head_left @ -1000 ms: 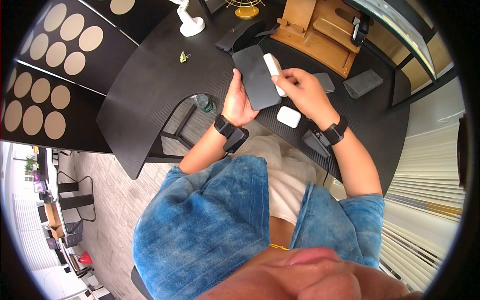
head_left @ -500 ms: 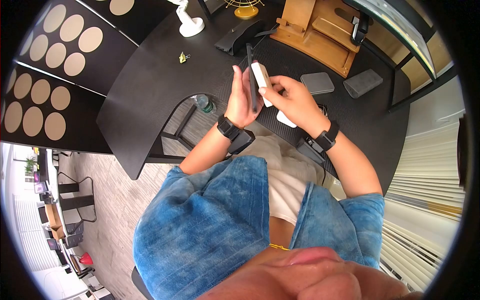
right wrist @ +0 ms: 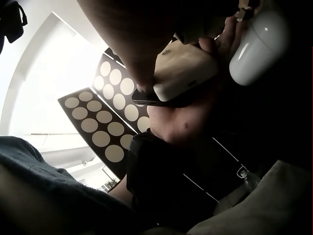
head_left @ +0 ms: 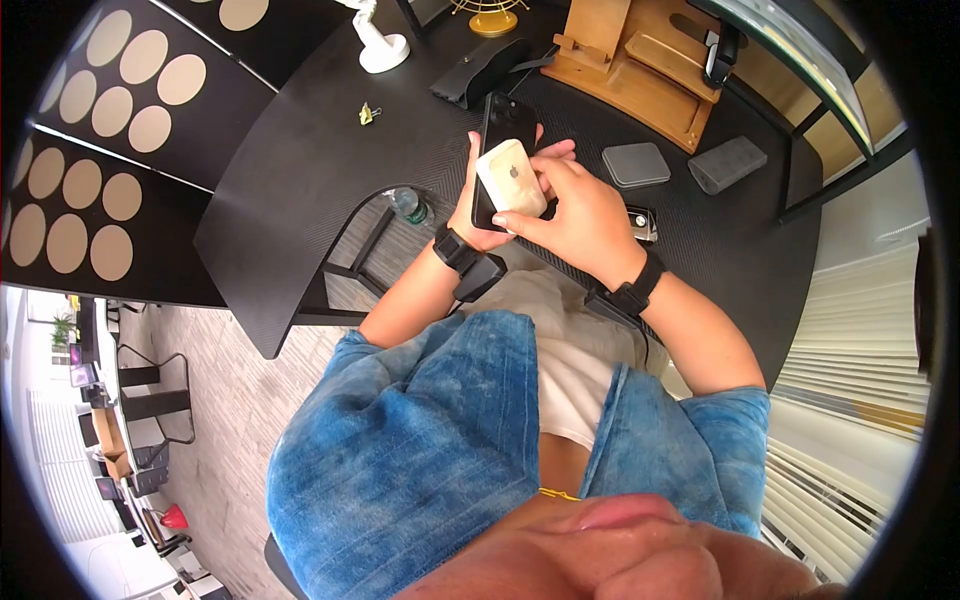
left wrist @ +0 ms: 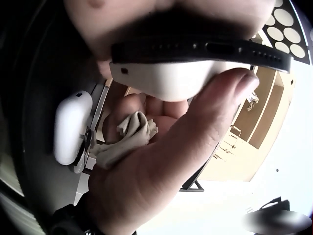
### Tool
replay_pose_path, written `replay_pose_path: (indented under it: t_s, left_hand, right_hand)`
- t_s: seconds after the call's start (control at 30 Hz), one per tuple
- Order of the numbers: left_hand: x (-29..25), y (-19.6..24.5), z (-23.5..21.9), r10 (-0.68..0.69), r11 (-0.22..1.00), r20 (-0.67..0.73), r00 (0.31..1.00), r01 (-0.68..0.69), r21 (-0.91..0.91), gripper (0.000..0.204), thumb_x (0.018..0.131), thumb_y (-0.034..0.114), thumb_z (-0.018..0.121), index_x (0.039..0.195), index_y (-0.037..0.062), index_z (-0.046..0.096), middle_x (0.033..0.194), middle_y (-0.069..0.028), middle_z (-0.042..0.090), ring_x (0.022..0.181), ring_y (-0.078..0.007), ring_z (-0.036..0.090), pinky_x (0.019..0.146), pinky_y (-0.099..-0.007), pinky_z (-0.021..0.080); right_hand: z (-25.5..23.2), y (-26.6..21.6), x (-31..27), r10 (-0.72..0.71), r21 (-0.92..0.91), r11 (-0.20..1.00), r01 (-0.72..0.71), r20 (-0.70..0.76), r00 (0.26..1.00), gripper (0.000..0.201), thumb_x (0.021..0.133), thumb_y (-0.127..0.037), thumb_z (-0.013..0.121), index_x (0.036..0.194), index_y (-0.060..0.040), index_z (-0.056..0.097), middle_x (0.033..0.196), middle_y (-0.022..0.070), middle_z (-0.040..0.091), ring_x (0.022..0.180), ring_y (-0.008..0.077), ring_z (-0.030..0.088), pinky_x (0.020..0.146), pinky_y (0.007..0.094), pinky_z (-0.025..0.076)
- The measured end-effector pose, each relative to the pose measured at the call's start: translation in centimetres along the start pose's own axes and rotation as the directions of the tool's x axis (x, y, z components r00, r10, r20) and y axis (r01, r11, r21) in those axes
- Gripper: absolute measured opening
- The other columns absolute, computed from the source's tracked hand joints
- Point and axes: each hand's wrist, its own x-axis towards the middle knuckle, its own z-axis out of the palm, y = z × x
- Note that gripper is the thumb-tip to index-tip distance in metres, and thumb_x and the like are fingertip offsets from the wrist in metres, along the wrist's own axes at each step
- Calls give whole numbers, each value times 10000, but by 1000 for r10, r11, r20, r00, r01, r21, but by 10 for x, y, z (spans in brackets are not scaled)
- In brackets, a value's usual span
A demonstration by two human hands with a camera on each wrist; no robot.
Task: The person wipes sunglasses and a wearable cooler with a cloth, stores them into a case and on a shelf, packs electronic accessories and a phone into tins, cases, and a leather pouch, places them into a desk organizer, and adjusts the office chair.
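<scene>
The left hand (head_left: 474, 208) holds a dark phone (head_left: 508, 118) from beneath, its camera end pointing away from the body. Against the phone's back lies a white pack (head_left: 514, 172) with an apple logo, pinched by the right hand (head_left: 592, 218). In the left wrist view, the pack (left wrist: 159, 81) sits flush along the phone (left wrist: 195, 50), with the right thumb on it. A crumpled light cloth (left wrist: 128, 139) shows at the right hand's curled fingers. The right wrist view shows the pack (right wrist: 188, 68) over the phone and left hand (right wrist: 178, 122).
A white rounded case (left wrist: 72, 128) lies on the dark desk (head_left: 300, 140), hidden by the right hand in the head view. Farther off are a black pouch (head_left: 475, 78), grey flat case (head_left: 636, 165), grey box (head_left: 728, 164), wooden stand (head_left: 655, 90), clip (head_left: 369, 115) and white lamp base (head_left: 384, 54).
The phone has turned from edge-on to show its camera side, and the pack's logo face has come into view. The right hand has moved left and nearer the body, covering the white case.
</scene>
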Motion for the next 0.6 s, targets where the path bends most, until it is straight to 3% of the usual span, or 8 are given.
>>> replay_pose_path:
  t_s: [0.2,0.27,0.37,0.6]
  left_hand:
    - [0,-6,-1,43,998,-16,999,-44,-44,892,904,780,140,1539,161,242,1533,-209,332,1423,-346,319,1170,-478,268]
    - [2,-11,0,191,960,-24,981,-181,215,863,915,767,174,1535,171,240,1509,-214,364,1390,-342,373,1150,-468,312]
    - [1,-13,0,211,961,2,977,-208,182,820,931,737,240,1530,178,206,1454,-223,412,1340,-328,433,1114,-462,384]
    - [0,-12,3,209,961,-69,975,-192,201,863,921,762,179,1518,144,264,1478,-213,403,1343,-335,436,1110,-473,377]
  right_hand:
    - [4,3,1,12,84,996,-7,-62,998,565,724,-467,791,1042,-18,662,892,123,675,766,276,675,665,368,531]
    - [2,5,4,132,233,963,-138,40,990,471,778,-339,803,1074,0,663,863,103,674,784,208,657,680,321,512]
    - [1,6,4,119,240,962,-129,59,991,452,806,-325,789,1072,15,656,857,106,680,782,199,655,680,312,504]
    - [12,17,3,61,252,966,-62,14,998,450,828,-317,777,1084,30,649,902,100,692,830,179,660,753,299,508]
